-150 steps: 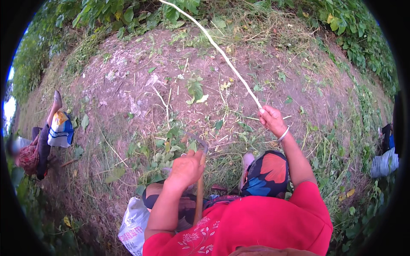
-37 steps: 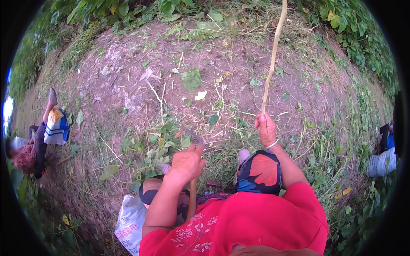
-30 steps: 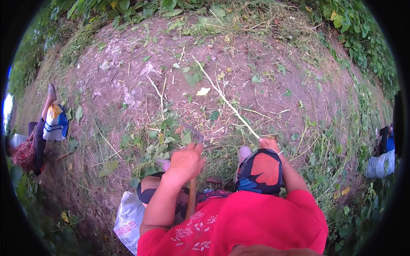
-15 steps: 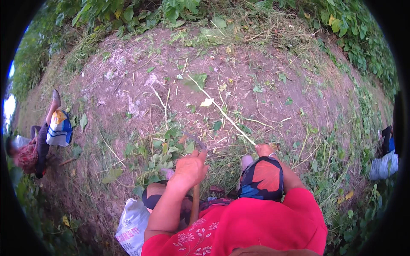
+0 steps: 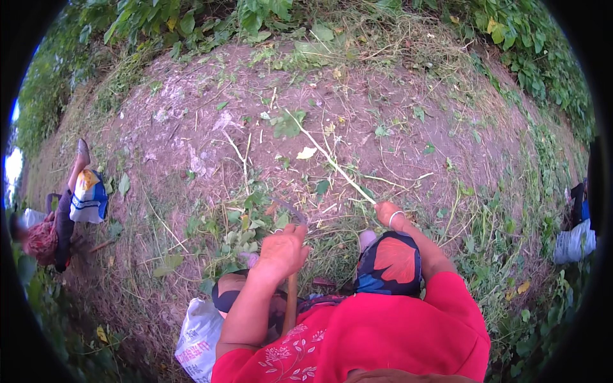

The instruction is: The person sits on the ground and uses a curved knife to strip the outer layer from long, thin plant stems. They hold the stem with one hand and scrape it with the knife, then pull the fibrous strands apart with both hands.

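My left hand (image 5: 281,253) is closed round a sickle, whose wooden handle (image 5: 291,301) runs down toward my lap. Its dark curved blade (image 5: 290,209) sticks out beyond my fingers, over cut leaves and stems. My right hand (image 5: 387,214), with a white band at the wrist, grips the near end of a long, pale, bare stick (image 5: 332,163). The stick slants away to the far left, low over the soil. A pale yellow leaf (image 5: 306,153) lies beside its middle.
A forked pale twig (image 5: 242,159) lies left of the stick. My knee, in patterned cloth (image 5: 390,263), rises below my right hand. A white sack (image 5: 197,338) stands at my left. Another person (image 5: 46,233) sits far left near a blue-white bag (image 5: 89,195). Leafy plants (image 5: 262,16) border the ground.
My right hand has moved forward and slightly left, away from my knee, still gripping the stick. The stick has shifted a little. My left hand and the sickle stay nearly in place.
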Demonstrator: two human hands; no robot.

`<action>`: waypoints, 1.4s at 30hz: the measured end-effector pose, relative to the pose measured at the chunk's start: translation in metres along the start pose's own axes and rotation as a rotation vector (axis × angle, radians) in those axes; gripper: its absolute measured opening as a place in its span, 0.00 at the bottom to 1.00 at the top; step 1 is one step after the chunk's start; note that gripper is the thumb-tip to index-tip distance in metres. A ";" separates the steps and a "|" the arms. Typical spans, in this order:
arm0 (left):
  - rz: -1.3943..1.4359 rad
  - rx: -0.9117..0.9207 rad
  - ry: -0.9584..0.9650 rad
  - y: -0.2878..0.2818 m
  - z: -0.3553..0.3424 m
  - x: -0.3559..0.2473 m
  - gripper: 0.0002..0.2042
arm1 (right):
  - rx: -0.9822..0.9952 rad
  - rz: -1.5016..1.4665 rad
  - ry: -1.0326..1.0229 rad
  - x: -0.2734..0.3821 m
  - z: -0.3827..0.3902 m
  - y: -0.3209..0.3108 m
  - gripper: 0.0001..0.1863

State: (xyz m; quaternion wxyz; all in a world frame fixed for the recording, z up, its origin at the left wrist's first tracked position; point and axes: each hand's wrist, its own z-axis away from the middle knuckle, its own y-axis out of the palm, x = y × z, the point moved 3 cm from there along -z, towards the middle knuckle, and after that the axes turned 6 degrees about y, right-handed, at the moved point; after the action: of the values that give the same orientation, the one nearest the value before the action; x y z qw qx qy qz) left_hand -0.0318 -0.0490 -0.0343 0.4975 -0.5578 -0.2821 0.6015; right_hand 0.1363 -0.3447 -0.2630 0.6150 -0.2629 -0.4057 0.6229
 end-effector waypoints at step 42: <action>-0.026 0.000 0.022 0.005 0.003 -0.002 0.22 | -0.468 -0.439 0.584 -0.189 0.101 -0.015 0.17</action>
State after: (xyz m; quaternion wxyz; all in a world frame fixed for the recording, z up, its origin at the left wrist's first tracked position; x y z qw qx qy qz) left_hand -0.0362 -0.0517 -0.0375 0.5084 -0.5606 -0.2841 0.5887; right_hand 0.0810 -0.5492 -0.2294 0.7457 -0.4680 -0.3912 0.2682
